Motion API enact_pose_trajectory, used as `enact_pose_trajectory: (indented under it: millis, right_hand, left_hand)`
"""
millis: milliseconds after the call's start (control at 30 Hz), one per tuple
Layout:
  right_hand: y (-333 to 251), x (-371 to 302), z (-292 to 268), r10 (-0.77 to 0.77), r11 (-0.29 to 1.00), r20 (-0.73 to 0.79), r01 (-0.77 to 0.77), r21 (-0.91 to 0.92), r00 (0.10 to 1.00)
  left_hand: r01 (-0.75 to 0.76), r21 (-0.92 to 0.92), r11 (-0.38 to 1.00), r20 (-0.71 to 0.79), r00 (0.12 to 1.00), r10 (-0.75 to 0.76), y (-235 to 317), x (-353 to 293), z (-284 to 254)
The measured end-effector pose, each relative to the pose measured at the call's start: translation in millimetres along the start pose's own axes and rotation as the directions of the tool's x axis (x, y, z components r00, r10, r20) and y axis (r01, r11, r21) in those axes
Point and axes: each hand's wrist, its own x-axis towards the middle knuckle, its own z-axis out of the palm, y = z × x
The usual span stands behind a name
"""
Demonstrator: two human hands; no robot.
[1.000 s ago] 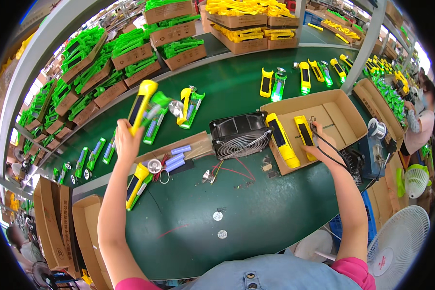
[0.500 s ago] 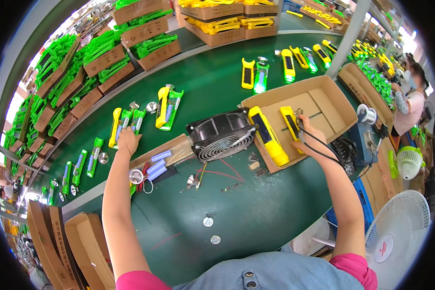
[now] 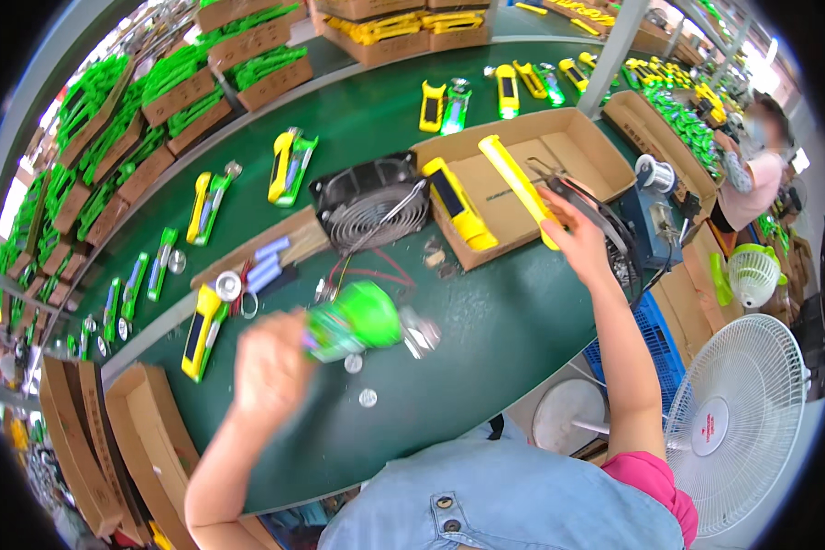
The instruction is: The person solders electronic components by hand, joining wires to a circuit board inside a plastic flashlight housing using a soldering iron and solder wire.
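My left hand (image 3: pixel 270 362), smeared by motion, grips a green lamp housing (image 3: pixel 353 321) above the near worktop; its inner parts are blurred. In my right hand (image 3: pixel 573 229) is a long yellow casing (image 3: pixel 520 188), tilted over the cardboard tray (image 3: pixel 582 137). Dark cables or handles pass close to the right fingers; what they belong to cannot be made out. Another yellow casing (image 3: pixel 458 206) leans in the tray's left end. Left of my left hand lies a yellow and green lamp pair (image 3: pixel 203 335).
A black fan (image 3: pixel 371 202) stands mid-bench, beside blue cylindrical cells (image 3: pixel 266 266). Lamp parts line the green belt (image 3: pixel 367 119) behind. A blue unit (image 3: pixel 655 225) carries a wire spool (image 3: pixel 655 172). A white fan (image 3: pixel 710 426) and a co-worker (image 3: pixel 752 174) are at right.
My left hand has come from the belt toward me, now with a green housing. My right hand has raised a yellow casing. A yellow and green pair now lies at the near left.
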Motion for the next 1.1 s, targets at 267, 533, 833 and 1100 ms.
enact_pose_trajectory:
  millis: [267, 533, 833, 1100]
  right_hand:
    - [-5, -126, 38, -0.471, 0.859, 0.07, 0.476, -0.188, 0.879]
    - [35, -164, 76, -0.469, 0.878, 0.066, 0.473, -0.081, 0.881]
    - [23, -164, 85, -0.486, 0.863, 0.346, 0.504, 0.044, 0.802]
    - [-10, -171, 88, -0.644, 0.763, 0.242, 0.632, 0.135, 0.726]
  left_hand:
    - [0.211, -0.309, 0.927, 0.383, 0.92, -0.082, 115, -65, 20]
    - [0.637, -0.691, 0.341, 0.438, 0.745, -0.504, 139, -20, 56]
    - [0.306, -0.883, -0.355, 0.467, 0.636, -0.614, 141, -30, 48]
    - [0.44, -0.396, 0.806, 0.06, 0.888, -0.456, 105, -48, 47]
